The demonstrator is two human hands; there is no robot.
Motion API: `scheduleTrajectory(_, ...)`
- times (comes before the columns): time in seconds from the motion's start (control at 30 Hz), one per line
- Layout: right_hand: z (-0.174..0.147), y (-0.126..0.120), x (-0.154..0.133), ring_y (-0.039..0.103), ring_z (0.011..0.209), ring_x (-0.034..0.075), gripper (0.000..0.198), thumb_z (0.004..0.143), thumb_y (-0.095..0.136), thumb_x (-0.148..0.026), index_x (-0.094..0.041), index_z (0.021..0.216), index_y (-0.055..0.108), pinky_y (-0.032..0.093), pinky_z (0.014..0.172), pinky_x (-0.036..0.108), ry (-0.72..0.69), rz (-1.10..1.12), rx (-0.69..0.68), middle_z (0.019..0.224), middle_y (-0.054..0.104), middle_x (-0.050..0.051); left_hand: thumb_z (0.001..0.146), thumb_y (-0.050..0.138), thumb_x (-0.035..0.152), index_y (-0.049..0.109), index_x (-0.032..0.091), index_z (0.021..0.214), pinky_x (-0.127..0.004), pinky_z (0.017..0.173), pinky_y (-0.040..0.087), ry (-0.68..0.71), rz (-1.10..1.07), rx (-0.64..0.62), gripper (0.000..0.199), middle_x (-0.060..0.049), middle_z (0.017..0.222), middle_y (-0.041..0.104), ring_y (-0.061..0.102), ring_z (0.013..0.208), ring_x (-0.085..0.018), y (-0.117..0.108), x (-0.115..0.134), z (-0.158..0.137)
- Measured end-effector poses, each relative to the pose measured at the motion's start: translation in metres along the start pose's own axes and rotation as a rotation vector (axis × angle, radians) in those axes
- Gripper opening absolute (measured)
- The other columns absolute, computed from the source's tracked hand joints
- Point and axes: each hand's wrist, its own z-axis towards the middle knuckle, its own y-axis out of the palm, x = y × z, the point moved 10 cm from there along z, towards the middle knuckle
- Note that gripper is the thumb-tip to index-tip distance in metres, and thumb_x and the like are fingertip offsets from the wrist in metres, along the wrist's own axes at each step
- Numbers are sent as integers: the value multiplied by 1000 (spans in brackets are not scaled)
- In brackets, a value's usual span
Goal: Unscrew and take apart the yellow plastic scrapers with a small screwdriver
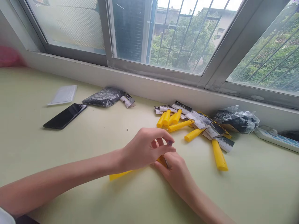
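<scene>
Nearest are two bare forearms: the left one (70,175) slants in from the lower left, its white sleeve (6,216) mostly cut off, and the right one (205,202) is cut by the bottom edge. Under them spreads one pale green table (77,149), backed by one window (177,34) that runs out of view. Against the sill, one pile holds at least seven yellow handles (219,155) among printed cards (198,119); overlap hides the exact count. Two bags lie by the wall, one dark bag (104,96) and one clear bag (237,119) with dark contents I cannot make out. One power strip (277,138) is cut off at the right edge; one pink object (10,57) blurs at the left. The left hand (147,146) has thumb and fingertip pinched together on one small dark piece (170,143), just above the right hand (178,169). That hand is closed around one end of one yellow tool (120,175), which lies under the left wrist, its middle hidden and its far end emerging to the left. Farther left are one phone (65,116), one white packet (63,95) and one loose card (127,100). Smallest, one tiny metal bit (127,129) sits alone beyond the left hand.
</scene>
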Motion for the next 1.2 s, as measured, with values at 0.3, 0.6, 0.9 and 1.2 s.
scheduleTrajectory(0.3,0,-3,-5,62,75,22,20,91,60,-20,-23,72,56,53,71,36,-48,15,41,71,63,1,98,58,27,68,15,125,-25,69,55,65,-65,-87,32,-7,92,71,65,73,-13,17,1,-4)
scheduleTrajectory(0.6,-1,0,-1,64,69,22,23,91,61,-22,-23,68,56,55,66,36,-10,10,7,66,65,0,88,72,27,66,16,94,-23,63,55,-58,-87,-84,14,-1,79,68,64,65,-11,12,-6,0)
scheduleTrajectory(0.9,0,-1,-1,67,84,23,27,85,51,-9,-22,64,63,55,70,33,15,57,1,81,72,5,99,54,25,69,14,119,-25,65,56,52,-61,-159,27,-9,95,69,65,72,-13,24,8,-7)
scheduleTrajectory(1.2,-1,-5,-4,63,73,21,29,89,57,-16,-23,61,57,53,65,33,-46,-5,67,68,65,1,96,58,22,62,17,103,-22,56,53,-97,-212,-166,10,-1,82,67,59,55,-8,24,-11,-5)
